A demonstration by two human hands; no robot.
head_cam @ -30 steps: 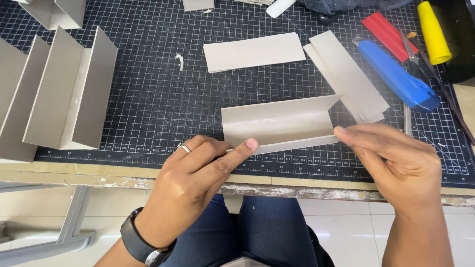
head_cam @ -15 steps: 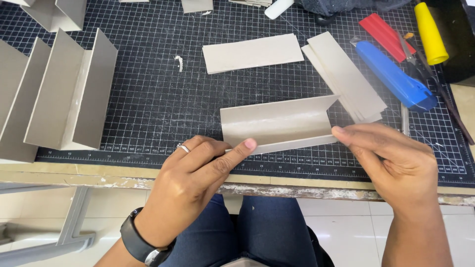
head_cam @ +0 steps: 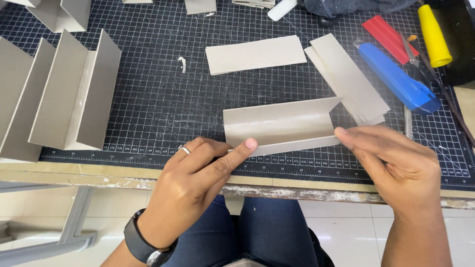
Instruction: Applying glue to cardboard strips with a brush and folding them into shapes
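- The person sits at the bench edge, both hands on a grey cardboard piece folded into an L – one flap stands upright, the other lies flat on the black cutting mat.
- The left hand is closed on the piece's near-left end: the thumb lies along the lower flap's front edge, the fingers are curled behind it. A ring sits on one finger and a dark watch on the wrist.
- The right hand pinches the right end of the lower flap between thumb and fingertips, just below the upright flap's slanted corner.
- The folded piece lies near the mat's front edge, roughly in the middle of the bench, with its crease running left to right.
- Just behind it to the right, a small stack of flat grey strips lies at a slant; its near end almost meets the upright flap.
- A single flat grey strip lies further back, well apart from the hands.
- At the left stand several finished folded channels of the same card, side by side.
- Along the right edge: a blue utility knife, a red knife behind it and a yellow cone-shaped thing – all clear of the work.
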